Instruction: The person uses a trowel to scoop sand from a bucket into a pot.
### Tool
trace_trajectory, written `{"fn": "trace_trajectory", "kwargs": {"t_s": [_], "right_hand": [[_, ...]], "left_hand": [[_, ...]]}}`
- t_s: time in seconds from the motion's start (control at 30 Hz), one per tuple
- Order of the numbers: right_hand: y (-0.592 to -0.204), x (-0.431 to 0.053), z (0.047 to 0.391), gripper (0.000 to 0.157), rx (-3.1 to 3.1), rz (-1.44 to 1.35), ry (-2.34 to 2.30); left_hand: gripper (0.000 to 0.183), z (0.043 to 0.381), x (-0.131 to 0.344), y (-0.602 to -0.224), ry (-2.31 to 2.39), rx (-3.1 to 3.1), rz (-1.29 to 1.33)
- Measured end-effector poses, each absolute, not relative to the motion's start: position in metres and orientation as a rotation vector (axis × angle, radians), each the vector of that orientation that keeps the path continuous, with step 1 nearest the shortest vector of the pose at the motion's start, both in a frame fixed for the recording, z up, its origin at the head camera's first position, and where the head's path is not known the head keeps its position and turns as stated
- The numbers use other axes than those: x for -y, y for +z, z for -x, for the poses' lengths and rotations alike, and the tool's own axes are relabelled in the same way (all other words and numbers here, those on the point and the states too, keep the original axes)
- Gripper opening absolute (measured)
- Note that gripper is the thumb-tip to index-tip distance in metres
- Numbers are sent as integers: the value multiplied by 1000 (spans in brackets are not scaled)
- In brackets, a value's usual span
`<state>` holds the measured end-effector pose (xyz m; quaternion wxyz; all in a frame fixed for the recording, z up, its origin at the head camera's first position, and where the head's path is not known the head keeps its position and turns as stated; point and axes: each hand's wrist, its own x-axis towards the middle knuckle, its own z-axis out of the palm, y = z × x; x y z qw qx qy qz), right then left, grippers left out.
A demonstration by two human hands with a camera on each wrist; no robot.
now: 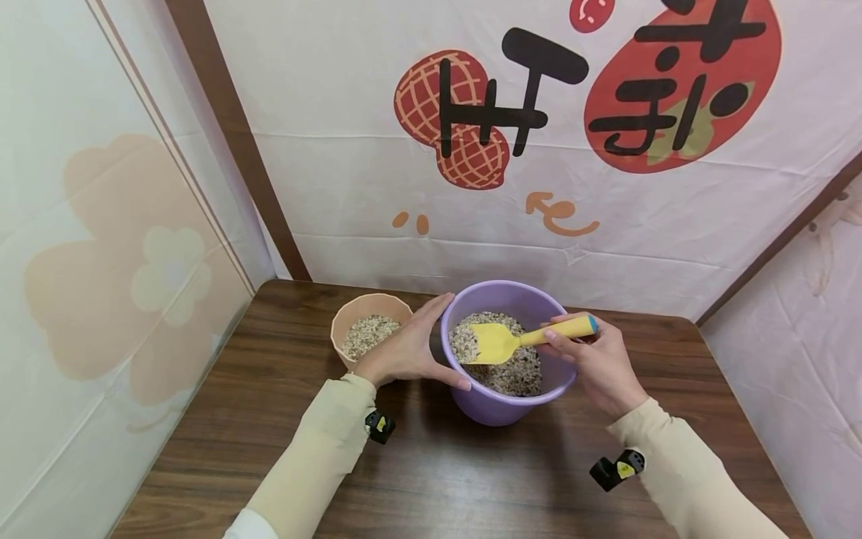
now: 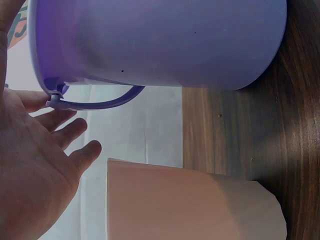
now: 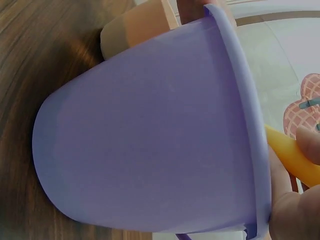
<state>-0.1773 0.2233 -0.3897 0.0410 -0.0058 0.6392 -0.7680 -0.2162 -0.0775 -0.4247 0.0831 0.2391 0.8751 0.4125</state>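
A yellow toy shovel with a blue-tipped handle is in my right hand, which grips the handle over the right rim of a purple bucket. Its blade sits inside the bucket, with pale grains on the front end. Mixed grain or fine gravel fills the bucket's lower part. My left hand rests against the bucket's left rim, thumb along the near side and spread fingers toward the back. In the left wrist view, the bucket's handle hangs by those fingers.
Just left of the bucket stands a peach bowl with similar grains, partly behind my left wrist. Both stand on a dark wooden table. A printed cloth backdrop rises behind the table, and more cloth hangs at the sides.
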Motion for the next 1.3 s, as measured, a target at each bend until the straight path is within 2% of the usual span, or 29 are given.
{"fn": "trace_trajectory", "kwargs": {"t_s": [0.2,0.4,1.1,1.3], "right_hand": [[-387,-230,178,17,-1803,23,-2465],[-382,-240,177,15,-1647,74,-2602],[-385,-260,171,16,-1536,103,-2706],[-385,-259,171,16,-1535,113,-2704]], "left_hand": [[144,216,77,-424,1246,-2607,-725],[144,216,78,-425,1247,-2606,-717],[145,215,78,-424,1254,-2604,-719],[146,209,91,-421,1237,-2642,-684]]}}
